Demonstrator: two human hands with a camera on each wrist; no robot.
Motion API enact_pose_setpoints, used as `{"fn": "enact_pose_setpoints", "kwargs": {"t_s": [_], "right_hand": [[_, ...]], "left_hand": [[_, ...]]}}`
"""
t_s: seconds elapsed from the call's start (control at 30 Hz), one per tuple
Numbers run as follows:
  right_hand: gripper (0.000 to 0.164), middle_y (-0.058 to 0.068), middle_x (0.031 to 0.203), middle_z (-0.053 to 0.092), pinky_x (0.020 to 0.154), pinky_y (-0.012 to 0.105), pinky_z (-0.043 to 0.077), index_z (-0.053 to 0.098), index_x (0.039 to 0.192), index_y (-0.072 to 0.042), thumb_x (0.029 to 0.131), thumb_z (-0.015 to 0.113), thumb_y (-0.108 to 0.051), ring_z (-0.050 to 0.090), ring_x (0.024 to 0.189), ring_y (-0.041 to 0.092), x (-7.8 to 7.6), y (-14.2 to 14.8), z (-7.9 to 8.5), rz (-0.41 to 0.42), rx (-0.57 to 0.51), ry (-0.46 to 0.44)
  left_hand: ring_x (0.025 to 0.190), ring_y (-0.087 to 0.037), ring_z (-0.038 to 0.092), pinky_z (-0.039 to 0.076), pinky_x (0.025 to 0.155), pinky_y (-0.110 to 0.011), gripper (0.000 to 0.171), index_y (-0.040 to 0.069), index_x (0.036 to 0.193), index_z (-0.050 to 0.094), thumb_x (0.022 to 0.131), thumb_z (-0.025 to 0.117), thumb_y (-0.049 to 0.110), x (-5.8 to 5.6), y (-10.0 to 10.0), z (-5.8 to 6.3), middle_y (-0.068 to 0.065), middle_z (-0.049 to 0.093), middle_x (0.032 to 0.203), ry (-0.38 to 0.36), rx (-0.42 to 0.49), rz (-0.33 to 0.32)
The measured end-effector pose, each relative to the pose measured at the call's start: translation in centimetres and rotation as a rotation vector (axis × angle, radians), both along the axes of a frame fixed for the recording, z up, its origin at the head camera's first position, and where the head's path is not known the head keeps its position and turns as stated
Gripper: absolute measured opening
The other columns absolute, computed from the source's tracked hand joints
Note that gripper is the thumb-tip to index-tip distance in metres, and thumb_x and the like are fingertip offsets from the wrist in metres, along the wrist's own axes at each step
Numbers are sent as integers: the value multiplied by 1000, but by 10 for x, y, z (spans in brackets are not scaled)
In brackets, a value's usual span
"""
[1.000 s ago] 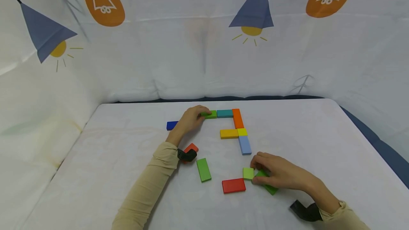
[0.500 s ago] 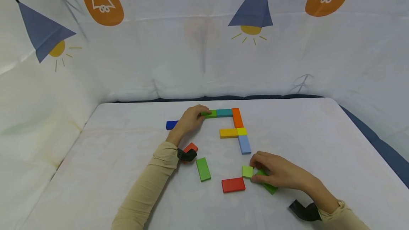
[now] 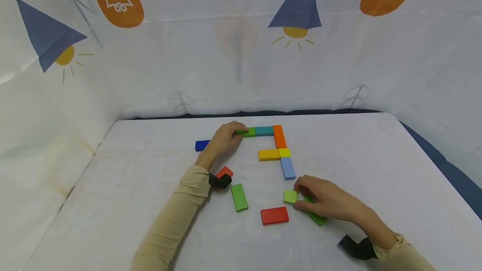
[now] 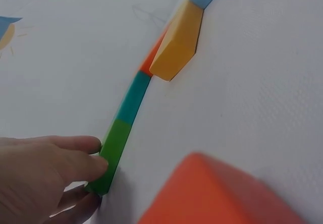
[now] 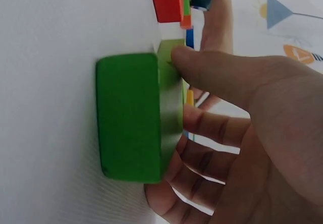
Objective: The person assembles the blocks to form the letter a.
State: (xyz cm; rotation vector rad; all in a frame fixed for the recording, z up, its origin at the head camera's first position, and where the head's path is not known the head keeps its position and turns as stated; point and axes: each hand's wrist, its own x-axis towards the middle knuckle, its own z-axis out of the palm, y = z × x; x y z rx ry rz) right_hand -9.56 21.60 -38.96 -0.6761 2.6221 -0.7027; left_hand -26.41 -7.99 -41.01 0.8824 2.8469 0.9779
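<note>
Two blocks in hand, both partly hidden

We find the left hand (image 3: 226,137) close to the far edge of the surface (image 3: 113,204), its thumb and fingers clamped on the far green block (image 3: 250,133). They hide its left end; its right end, smooth and bright, meets a teal block (image 3: 263,131). Right of the middle, toward the near edge, we see the right hand (image 3: 331,198) pinching a lime square (image 3: 290,196), flat and yellow-green, by its right side. The angled green block (image 3: 316,218) beneath that hand is partly covered. The left wrist blocks some of a dark blue block (image 3: 201,145), and a black wrist camera (image 3: 220,181) masks an orange-red block (image 3: 225,171), which we see blurred and cut off in the left wrist view.
</note>
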Motion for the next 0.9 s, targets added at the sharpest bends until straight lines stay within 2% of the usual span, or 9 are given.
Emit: {"fn": "enact_pose_setpoints", "kwargs": {"t_s": [0.2,0.43,0.73,0.9], "right_hand": [[33,-10,78,50,59,18,41,55,104,-21,83,68,-44,47,71,5,-1,-2,-2,-61,9,28],[33,-9,77,50,58,18,41,55,105,-20,84,69,-41,47,69,6,-5,-3,-1,-100,24,31],[32,-9,77,50,57,19,41,55,105,-20,83,70,-39,47,68,7,-5,-4,-4,-110,16,14],[31,-9,77,50,57,19,41,55,105,-20,83,70,-37,46,68,6,-5,-5,-8,-107,9,22]], "left_hand": [[122,-25,53,41,105,-39,27,11,117,65,91,61,9,-1,0,7,-9,57,129,26,-42,0],[122,-25,52,40,106,-40,29,12,121,62,93,60,14,2,-3,20,-7,57,128,79,-27,-11],[123,-22,52,42,105,-38,33,12,125,59,92,61,14,16,0,35,-6,57,130,109,19,-70],[122,-22,52,42,105,-38,35,12,126,59,92,61,15,24,-3,40,-5,57,129,99,17,-49]]}}
